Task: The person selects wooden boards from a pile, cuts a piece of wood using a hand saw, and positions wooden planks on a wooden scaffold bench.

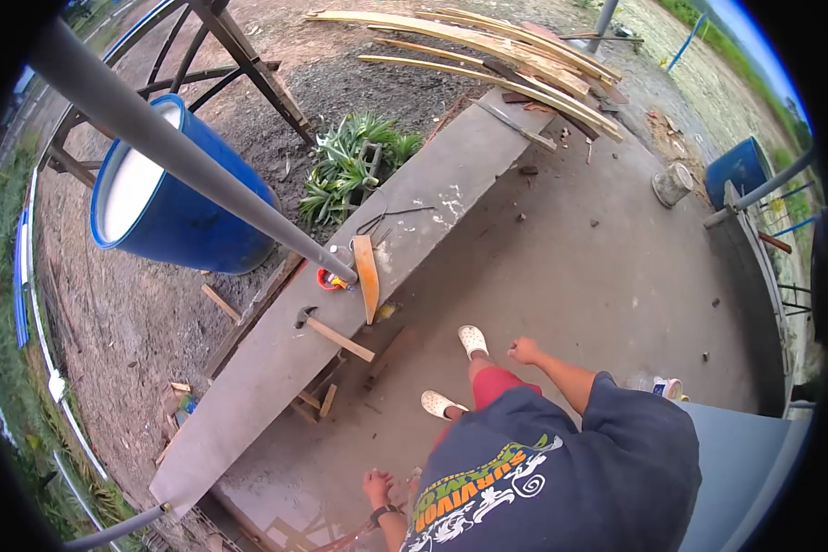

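Observation:
My left hand [377, 486], with a dark band at the wrist, hangs low beside my dark printed shirt [561, 469]. Its fingers are curled, and I see nothing in them. On the other side, my right hand [524, 350] is closed over the concrete floor [607, 294], touching nothing. Both hands are apart from the long concrete ledge [258, 396]. A hammer [339, 339] lies across the ledge, its handle overhanging the edge. Beyond it are an orange-brown board [367, 276], a red container [326, 280] and thin dark rods [391, 216].
A grey pole [202, 170] slants down to the ledge. Behind stand a blue barrel [202, 198] and a leafy plant [336, 175]. Long planks [488, 41] lie at the top. A bucket [673, 185] and another blue barrel [736, 173] stand at right; small debris dots the floor.

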### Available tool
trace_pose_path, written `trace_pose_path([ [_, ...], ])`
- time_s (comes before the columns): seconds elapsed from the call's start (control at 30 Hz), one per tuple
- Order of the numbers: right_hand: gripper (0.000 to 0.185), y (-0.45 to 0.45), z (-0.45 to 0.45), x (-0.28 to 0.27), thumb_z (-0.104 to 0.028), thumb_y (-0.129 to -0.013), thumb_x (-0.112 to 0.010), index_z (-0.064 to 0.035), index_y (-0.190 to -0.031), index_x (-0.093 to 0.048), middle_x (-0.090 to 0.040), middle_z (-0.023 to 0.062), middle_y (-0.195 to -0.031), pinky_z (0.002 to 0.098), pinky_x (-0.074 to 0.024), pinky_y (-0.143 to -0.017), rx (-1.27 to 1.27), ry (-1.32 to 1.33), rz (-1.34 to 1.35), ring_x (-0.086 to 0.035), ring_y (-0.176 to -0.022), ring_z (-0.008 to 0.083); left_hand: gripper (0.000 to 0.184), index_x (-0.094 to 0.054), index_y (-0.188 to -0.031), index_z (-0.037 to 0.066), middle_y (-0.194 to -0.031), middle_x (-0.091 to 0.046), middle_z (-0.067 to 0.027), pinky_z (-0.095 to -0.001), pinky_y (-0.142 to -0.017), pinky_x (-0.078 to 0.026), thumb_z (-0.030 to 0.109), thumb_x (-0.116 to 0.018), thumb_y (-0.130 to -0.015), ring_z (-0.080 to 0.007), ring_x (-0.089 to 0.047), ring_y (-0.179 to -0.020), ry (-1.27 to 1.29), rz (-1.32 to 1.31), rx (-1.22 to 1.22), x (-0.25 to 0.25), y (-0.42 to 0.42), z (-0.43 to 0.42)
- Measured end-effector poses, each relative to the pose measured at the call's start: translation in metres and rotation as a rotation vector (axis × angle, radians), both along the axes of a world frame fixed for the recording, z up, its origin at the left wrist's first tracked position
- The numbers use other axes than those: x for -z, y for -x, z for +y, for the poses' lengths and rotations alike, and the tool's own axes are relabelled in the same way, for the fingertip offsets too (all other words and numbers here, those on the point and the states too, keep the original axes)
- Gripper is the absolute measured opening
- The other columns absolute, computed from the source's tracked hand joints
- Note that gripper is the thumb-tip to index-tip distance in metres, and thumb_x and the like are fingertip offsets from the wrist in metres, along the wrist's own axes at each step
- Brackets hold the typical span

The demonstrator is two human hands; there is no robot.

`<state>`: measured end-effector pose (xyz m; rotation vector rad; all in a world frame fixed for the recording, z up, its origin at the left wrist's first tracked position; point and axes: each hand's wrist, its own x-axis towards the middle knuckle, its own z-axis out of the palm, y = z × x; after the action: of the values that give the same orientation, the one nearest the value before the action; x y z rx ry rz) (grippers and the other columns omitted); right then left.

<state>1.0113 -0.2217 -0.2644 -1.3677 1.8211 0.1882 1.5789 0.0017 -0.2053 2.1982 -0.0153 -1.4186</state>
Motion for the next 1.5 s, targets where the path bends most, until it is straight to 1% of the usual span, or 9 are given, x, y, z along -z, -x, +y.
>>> trace_pose_path([
  [0.3, 0.032, 0.189, 0.034, 0.066, -0.033, -0.09, -0.07, -0.0041, -0.102, -0.078, -0.075, 0.0152, -0.078, 0.0414, -0.0607, -0.073, 0.666, 0.027, -0.106, -0.073, -0.064, 0.0268, 0.03, -0.056, -0.124, 0.002, -0.098, -0.072, -0.0158, -0.0373, -0.059, -0.057, 0.026, -0.055, -0.106, -0.0281, -0.073, -0.078, -0.046, -0.074, 0.245, -0.019, 0.106, -0.227],
  [0.4, 0.033, 0.234, 0.02, 0.046, -0.032, -0.091, -0.069, -0.0043, -0.104, -0.078, -0.075, 0.0144, -0.077, 0.0405, -0.0608, -0.072, 0.59, -0.008, -0.153, -0.072, -0.06, 0.0246, 0.032, -0.057, -0.125, 0.001, -0.1, -0.072, -0.0163, -0.0382, -0.061, -0.058, 0.026, -0.056, -0.106, -0.0278, -0.074, -0.081, -0.064, 0.003, 0.384, -0.009, 0.201, -0.291],
  [0.57, 0.038, 0.333, -0.032, 0.046, -0.034, -0.091, -0.068, -0.0037, -0.112, -0.077, -0.078, 0.0209, -0.101, 0.0463, -0.059, -0.089, 0.351, -0.031, -0.004, -0.075, -0.096, 0.0351, 0.034, -0.058, -0.126, 0.0, -0.107, -0.073, -0.0182, -0.0384, -0.066, -0.06, 0.027, -0.058, -0.105, -0.0279, -0.075, -0.085, 0.057, 0.203, 0.495, -0.016, 0.369, -0.383],
  [0.67, 0.039, 0.396, -0.12, 0.01, -0.034, -0.091, -0.069, -0.0038, -0.116, -0.076, -0.075, 0.0225, -0.114, 0.0483, -0.0557, -0.097, 0.513, 0.015, -0.024, -0.07, -0.112, 0.039, 0.031, -0.061, -0.121, 0.004, -0.104, -0.071, -0.0149, -0.0357, -0.064, -0.058, 0.029, -0.062, -0.104, -0.0249, -0.072, -0.079, 0.019, 0.248, 0.55, -0.02, 0.437, -0.429],
  [1.07, 0.049, 0.614, -0.383, -0.076, -0.029, -0.098, -0.069, -0.0045, -0.139, -0.059, -0.071, 0.0183, -0.112, 0.0497, -0.0537, -0.096, 0.714, 0.428, -0.005, -0.068, -0.107, 0.0376, 0.027, -0.066, -0.118, 0.002, -0.088, -0.072, -0.0136, -0.0349, -0.051, -0.053, 0.025, -0.058, -0.105, -0.0226, -0.07, -0.066, -0.209, 0.205, 0.726, 0.098, 0.659, -0.679],
  [1.13, 0.048, 0.663, -0.413, -0.082, -0.028, -0.098, -0.068, -0.0042, -0.139, -0.059, -0.07, 0.0181, -0.115, 0.0488, -0.0533, -0.097, 0.729, 0.465, 0.052, -0.067, -0.109, 0.0375, 0.027, -0.066, -0.117, 0.003, -0.09, -0.074, -0.0124, -0.0342, -0.051, -0.053, 0.026, -0.059, -0.104, -0.0204, -0.07, -0.066, -0.041, 0.154, 0.815, 0.089, 0.731, -0.731],
  [1.33, 0.047, 0.815, -0.505, -0.069, -0.027, -0.098, -0.069, -0.0023, -0.137, -0.059, -0.069, 0.0201, -0.121, 0.048, -0.0518, -0.101, 0.698, 0.59, 0.164, -0.065, -0.115, 0.0389, 0.042, -0.059, -0.133, 0.005, -0.109, -0.075, -0.0132, -0.039, -0.081, -0.056, 0.036, -0.059, -0.105, -0.0226, -0.072, -0.098, 0.125, 0.334, 1.07, 0.032, 0.96, -0.864],
  [1.4, 0.048, 0.86, -0.534, -0.049, -0.026, -0.097, -0.071, -0.0015, -0.137, -0.06, -0.069, 0.022, -0.121, 0.0488, -0.0521, -0.1, 0.632, 0.613, 0.171, -0.066, -0.113, 0.04, 0.043, -0.06, -0.128, 0.003, -0.103, -0.076, -0.0123, -0.0363, -0.074, -0.056, 0.039, -0.063, -0.103, -0.0204, -0.072, -0.087, 0.151, 0.392, 1.053, 0.031, 1.032, -0.882],
  [1.5, 0.055, 0.915, -0.581, -0.004, -0.032, -0.096, -0.07, 0.0023, -0.139, -0.057, -0.062, 0.0272, -0.134, 0.05, -0.0472, -0.108, 0.485, 0.564, 0.146, -0.058, -0.128, 0.0435, 0.055, -0.056, -0.135, 0.005, -0.109, -0.074, -0.0118, -0.04, -0.083, -0.056, 0.049, -0.062, -0.103, -0.0223, -0.071, -0.098, 0.099, 0.448, 1.053, 0.053, 1.132, -0.894],
])
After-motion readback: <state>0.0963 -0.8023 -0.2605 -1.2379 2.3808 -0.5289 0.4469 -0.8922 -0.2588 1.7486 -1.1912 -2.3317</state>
